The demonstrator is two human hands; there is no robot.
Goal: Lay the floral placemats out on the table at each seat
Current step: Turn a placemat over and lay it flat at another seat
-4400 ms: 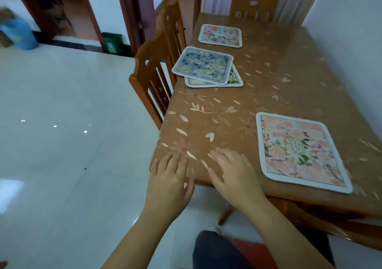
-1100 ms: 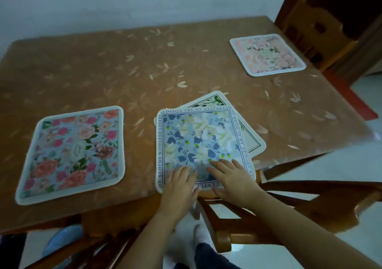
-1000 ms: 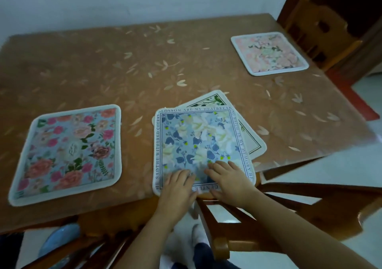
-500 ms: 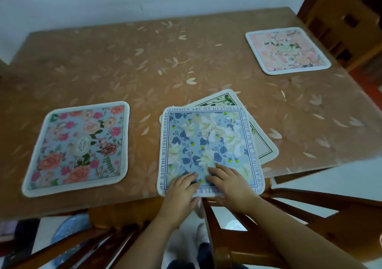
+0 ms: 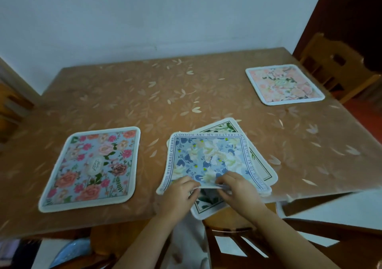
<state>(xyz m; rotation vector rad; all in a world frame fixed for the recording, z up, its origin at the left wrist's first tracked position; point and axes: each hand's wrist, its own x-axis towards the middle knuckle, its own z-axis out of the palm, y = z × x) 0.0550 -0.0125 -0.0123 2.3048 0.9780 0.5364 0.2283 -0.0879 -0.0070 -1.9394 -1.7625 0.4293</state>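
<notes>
Both of a person's hands worked at the near edge of a brown, leaf-patterned table [image 5: 144, 95], where two floral placemats lay stacked askew. The left hand [image 5: 177, 194] and the right hand [image 5: 239, 190] sat close together, fingers curled, each pinching the near edge of the blue floral placemat [image 5: 208, 159], the upper of the pair, which is bordered with printed lettering. That edge stood raised a little off the cream placemat with a green border [image 5: 260, 166] beneath it. The lower mat was turned at an angle, so that one corner poked out past the blue mat's far side and another hung over the table's near edge, between the two wrists.

To the left, well apart from the stack, a pink rose placemat [image 5: 91, 169] lay flat and square to the table's near edge. A peach floral placemat [image 5: 284, 84] lay flat at the far right corner, before a wooden chair [image 5: 334, 66]. Another wooden chair [image 5: 248, 237] stood under the near edge, below the person's forearms. A pale wall [image 5: 144, 16] ran behind the table's far side.
</notes>
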